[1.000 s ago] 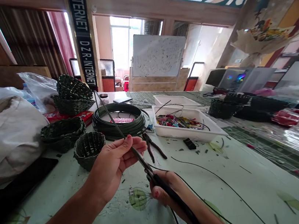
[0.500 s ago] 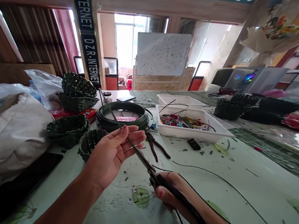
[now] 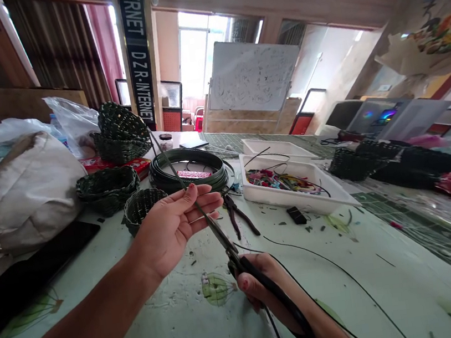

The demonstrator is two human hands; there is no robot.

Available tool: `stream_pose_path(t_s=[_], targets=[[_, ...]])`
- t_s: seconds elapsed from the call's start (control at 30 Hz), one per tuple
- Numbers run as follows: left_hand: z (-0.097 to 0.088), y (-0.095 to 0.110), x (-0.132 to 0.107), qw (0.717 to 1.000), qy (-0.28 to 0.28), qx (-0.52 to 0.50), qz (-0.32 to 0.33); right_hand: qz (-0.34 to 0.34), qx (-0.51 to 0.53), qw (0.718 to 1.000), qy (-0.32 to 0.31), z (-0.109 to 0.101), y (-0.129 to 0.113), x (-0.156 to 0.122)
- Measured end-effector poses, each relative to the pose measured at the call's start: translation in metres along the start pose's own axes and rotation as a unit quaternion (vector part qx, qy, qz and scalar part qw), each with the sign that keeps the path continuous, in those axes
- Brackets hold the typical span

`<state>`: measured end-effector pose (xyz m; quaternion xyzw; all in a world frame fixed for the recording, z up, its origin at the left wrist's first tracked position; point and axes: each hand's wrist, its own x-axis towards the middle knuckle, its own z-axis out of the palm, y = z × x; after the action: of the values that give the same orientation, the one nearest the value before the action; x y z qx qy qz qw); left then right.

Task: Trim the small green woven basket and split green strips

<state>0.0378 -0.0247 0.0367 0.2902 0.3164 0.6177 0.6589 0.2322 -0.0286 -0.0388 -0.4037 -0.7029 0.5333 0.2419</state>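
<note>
My left hand [image 3: 170, 227] is palm up with its fingers stretched out, the thumb pressing a thin dark green strip [image 3: 168, 163] against them. Black-handled scissors [image 3: 274, 293] are gripped in my right hand [image 3: 254, 288], their blades pointing up and away, in line with the strip beside my left fingers. Whether the blades touch the strip is hard to make out. Below my right hand a dark strand hangs down. A coil of dark green strip [image 3: 158, 170] lies just beyond my left hand, and a small woven basket [image 3: 135, 212] is partly hidden behind that wrist.
Pliers [image 3: 233, 218] lie right of my left hand. A white tray [image 3: 271, 196] holds colourful small items. More dark woven baskets [image 3: 106, 188] stand left, near a pale bag [image 3: 23, 192] and a black flat object [image 3: 49, 261]. A long thin strand [image 3: 326, 258] curves across the right side.
The view has shifted slightly, so the scene sits a little further right. Both hands keep nearly the same pose on the strip and scissors.
</note>
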Motion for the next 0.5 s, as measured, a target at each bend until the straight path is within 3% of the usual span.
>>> stream_pose_path(t_s=[0.5], targets=[[0.0006, 0.003, -0.001, 1.0, 0.001, 0.03, -0.007, -0.001, -0.018, 0.999, 0.036, 0.0084, -0.0006, 0.0013]])
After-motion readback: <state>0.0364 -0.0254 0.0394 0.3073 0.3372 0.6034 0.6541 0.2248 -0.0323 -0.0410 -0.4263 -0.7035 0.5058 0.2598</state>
